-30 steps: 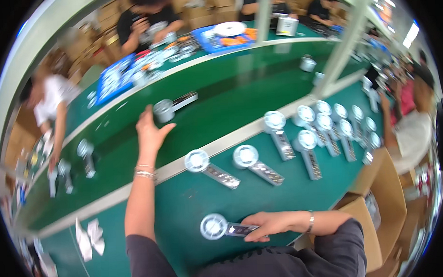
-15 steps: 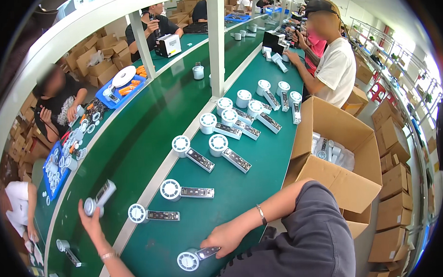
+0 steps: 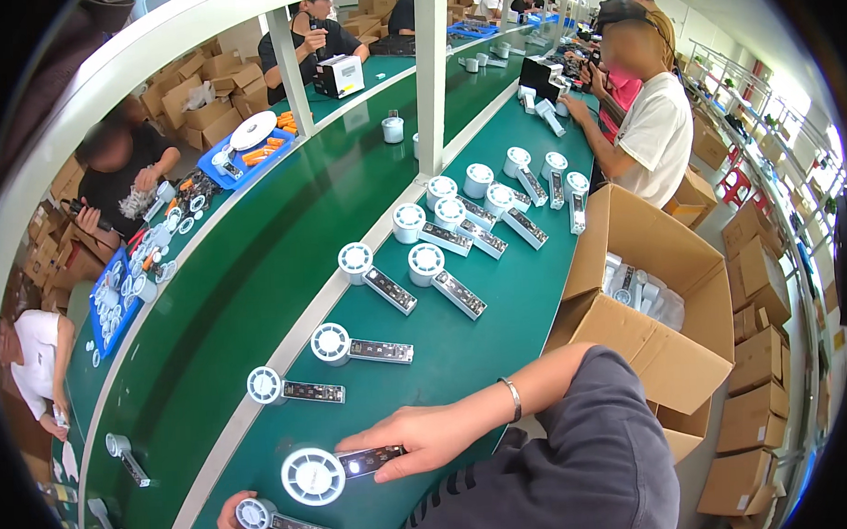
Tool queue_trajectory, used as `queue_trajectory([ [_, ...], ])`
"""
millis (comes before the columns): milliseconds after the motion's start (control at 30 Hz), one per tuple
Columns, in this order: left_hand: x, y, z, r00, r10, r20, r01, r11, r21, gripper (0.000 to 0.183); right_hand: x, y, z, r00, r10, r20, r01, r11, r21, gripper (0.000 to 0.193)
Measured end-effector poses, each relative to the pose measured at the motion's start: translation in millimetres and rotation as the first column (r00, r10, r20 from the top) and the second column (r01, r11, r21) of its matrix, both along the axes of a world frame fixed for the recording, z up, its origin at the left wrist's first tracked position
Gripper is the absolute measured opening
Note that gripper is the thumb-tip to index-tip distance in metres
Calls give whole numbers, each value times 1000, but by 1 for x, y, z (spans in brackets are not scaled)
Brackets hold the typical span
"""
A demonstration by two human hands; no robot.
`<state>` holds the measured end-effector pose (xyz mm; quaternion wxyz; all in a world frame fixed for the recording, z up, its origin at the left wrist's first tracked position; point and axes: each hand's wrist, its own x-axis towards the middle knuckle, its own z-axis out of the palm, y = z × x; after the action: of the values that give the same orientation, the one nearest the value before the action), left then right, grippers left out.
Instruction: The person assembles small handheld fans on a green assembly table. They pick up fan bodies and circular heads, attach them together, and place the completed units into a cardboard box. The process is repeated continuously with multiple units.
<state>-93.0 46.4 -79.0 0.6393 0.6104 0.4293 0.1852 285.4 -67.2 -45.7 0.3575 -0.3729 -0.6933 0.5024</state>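
Gripping in right hand, head view, a pale-blue plastic unit with round slotted head by its lit, dark circuit-board handle, over near end of green tabletop. Clasping a second pale-blue round-headed unit by its head in left hand, near tabletop's left edge. Judging step as paired handling, needing heads kept from knocking next. Noting matching pale-blue units farther along left edge, limiting reach beyond; open brown cardboard box past right edge.
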Motion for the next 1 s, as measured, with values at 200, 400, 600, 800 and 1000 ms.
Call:
queue_trajectory([
  [200, 10, 12, -25, 982, 30, 185, -46, 995, 84, 68, 4, -11, -24, 804, 152, 574, -81, 986, -147, 39],
  [400, 26, 11, -24, 996, 90, 9, -89, 963, 255, 43, 2, -13, -35, 911, 95, 401, -62, 994, -95, 39],
  [600, 31, 19, -36, 982, 163, 100, -179, 968, 177, 23, -5, 13, -38, 952, 14, 305, 23, 993, -116, 46],
  [800, 27, 19, -47, 960, 230, 157, -251, 959, 134, 22, -17, 28, 4, 989, -106, 101, 103, 994, 30, 46],
  [1000, 24, 16, -53, 953, 277, 122, -298, 930, 217, 17, -18, 16, 21, 912, 221, 345, -224, 974, -31, 45],
])
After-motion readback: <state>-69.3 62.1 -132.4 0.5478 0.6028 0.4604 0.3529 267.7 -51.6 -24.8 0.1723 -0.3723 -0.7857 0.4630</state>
